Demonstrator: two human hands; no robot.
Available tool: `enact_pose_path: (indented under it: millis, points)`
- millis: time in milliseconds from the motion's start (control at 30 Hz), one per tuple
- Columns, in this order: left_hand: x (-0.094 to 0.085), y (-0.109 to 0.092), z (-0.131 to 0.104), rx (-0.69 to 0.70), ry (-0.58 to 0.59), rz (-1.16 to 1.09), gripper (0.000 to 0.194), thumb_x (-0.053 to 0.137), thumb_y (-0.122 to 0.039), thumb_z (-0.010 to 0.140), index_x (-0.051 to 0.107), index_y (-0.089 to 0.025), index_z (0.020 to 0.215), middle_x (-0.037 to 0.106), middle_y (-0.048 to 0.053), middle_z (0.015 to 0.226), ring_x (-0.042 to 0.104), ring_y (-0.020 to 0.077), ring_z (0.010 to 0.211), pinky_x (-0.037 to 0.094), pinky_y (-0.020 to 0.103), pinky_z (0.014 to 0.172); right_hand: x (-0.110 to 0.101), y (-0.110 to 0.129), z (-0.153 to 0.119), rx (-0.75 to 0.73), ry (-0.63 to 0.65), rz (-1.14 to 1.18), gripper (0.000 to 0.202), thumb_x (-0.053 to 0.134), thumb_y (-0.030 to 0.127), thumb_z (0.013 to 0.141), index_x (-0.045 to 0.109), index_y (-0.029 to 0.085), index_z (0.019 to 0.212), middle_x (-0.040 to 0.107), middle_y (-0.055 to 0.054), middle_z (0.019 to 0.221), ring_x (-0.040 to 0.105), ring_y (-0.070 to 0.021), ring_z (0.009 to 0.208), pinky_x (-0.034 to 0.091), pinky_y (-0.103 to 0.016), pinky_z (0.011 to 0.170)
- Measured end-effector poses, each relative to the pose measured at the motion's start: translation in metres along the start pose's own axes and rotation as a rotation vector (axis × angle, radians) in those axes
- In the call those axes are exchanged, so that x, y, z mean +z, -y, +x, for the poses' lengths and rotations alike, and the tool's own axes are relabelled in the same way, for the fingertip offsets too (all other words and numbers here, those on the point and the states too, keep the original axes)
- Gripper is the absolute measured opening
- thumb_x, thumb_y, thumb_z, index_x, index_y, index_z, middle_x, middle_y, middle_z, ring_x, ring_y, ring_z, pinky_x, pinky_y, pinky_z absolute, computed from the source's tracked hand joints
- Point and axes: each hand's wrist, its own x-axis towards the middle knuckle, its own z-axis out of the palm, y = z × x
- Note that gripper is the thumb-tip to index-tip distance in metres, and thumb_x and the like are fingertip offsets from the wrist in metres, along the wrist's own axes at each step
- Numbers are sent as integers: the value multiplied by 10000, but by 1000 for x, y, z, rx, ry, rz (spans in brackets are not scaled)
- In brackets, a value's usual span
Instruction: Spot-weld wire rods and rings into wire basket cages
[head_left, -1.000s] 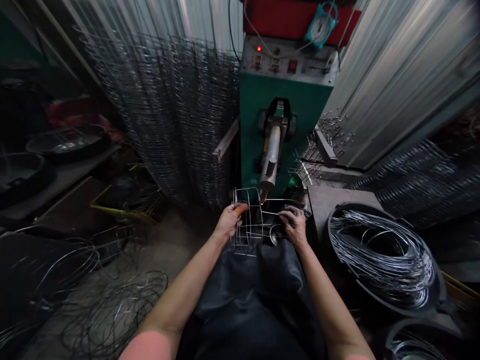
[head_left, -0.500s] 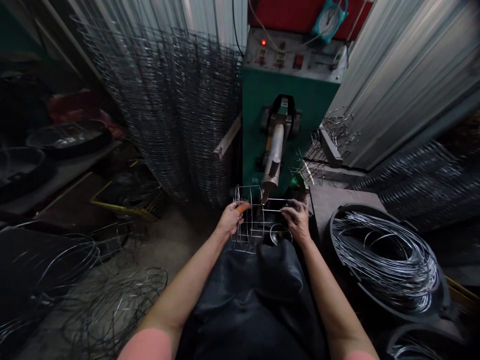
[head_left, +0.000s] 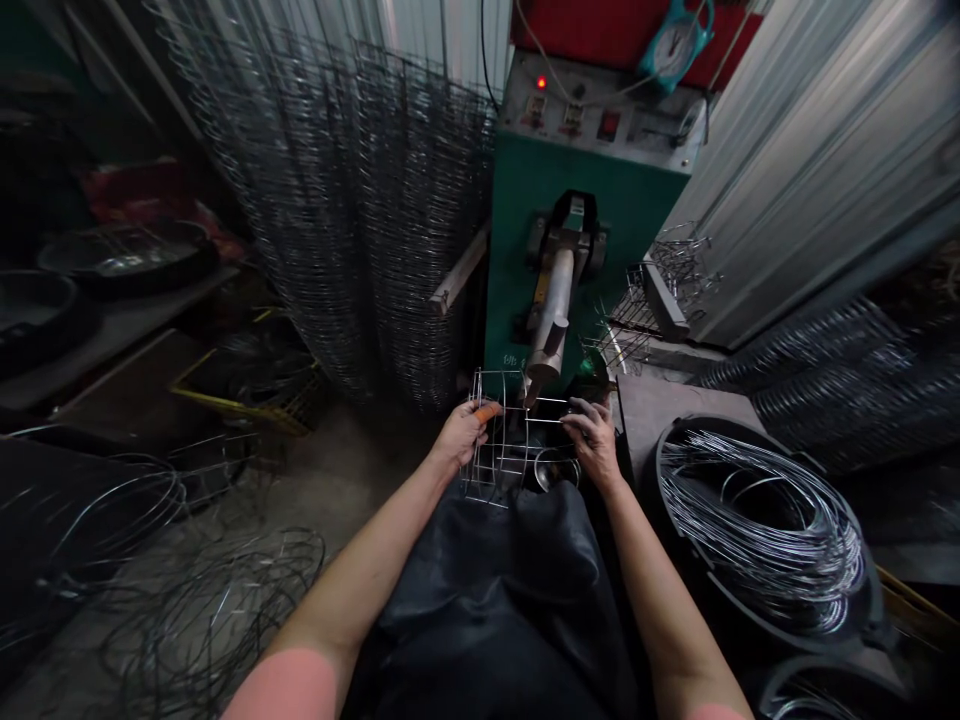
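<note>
My left hand (head_left: 459, 440) is closed on the left side of a small wire basket frame (head_left: 501, 462), made of thin silvery bars and curved hoops. Something orange (head_left: 487, 412), which looks like a finger cover, shows at its fingertips. Over at the frame's right, my right hand (head_left: 592, 437) pinches thin metal wires (head_left: 549, 421) that run toward the frame. Between the hands, the pointed tip (head_left: 531, 392) of the machine's thick metal arm (head_left: 555, 305) meets or nearly meets the frame; exact contact cannot be made out. A round metal ring (head_left: 556, 469) lies below the wires.
A green machine (head_left: 517, 220) with a red lamp stands ahead. Tall stacks of wire grids (head_left: 405, 200) rise at its left. On the right, a black tub (head_left: 667, 500) holds bent wires (head_left: 780, 540). Loose wire coils (head_left: 217, 610) cover the floor at left, near a yellow crate (head_left: 225, 400).
The view has shifted slightly, so the machine appears a little farther right. Both hands keep their grip and the frame stays at the machine's tip.
</note>
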Motion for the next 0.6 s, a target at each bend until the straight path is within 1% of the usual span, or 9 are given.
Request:
enact_pose_path:
  millis: [100,433,600]
  points:
    - [1,-1,2,-2,-11,4,336,769,-326,482,569,-151,688,607,-4,667,243,-1,389,158,169,360,1,-2,2,-10,-6,7,158,513,306,849,665,264,851,591,-22,1147,426,-245,1034,353,-435,908]
    - [3,-5,13,-10,-16,-28,327,776,-295,485,566,-141,683,593,-8,652,240,-9,381,155,166,358,3,-5,16,24,47,0,172,501,302,844,669,265,831,580,-13,1168,413,-251,1039,352,-443,913]
    - [5,-7,20,-23,-26,-28,316,778,-272,497,562,-141,686,595,1,645,265,-4,385,172,169,360,3,-8,22,22,52,-9,175,501,305,846,669,260,825,591,-20,1149,416,-253,1031,347,-449,918]
